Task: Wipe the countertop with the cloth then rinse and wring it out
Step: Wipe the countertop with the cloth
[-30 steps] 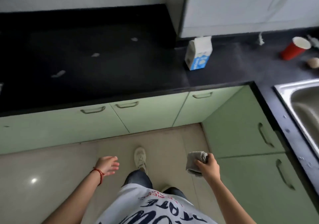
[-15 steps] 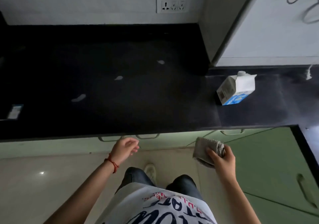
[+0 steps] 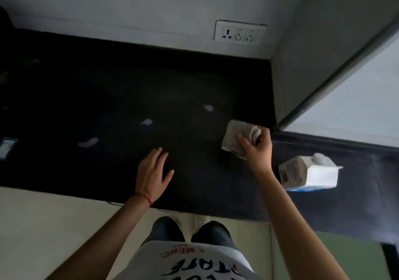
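1. Both hands had risen from cabinet level to above the dark tabletop [image 3: 108, 89].
2. Right hand [image 3: 257, 152]: fingers [image 3: 245, 142] closed over the folded cloth [image 3: 234, 138], which protruded up-left.
3. Left hand [image 3: 152, 171]: fingers spread, empty.

Grey cloth [image 3: 234, 138], folded & bunched, over black countertop [image 3: 108, 98] w/ white smears, right side.

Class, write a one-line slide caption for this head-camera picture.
Right hand brings a folded cloth over the dark countertop dotted with white smears, left hand open beside it.
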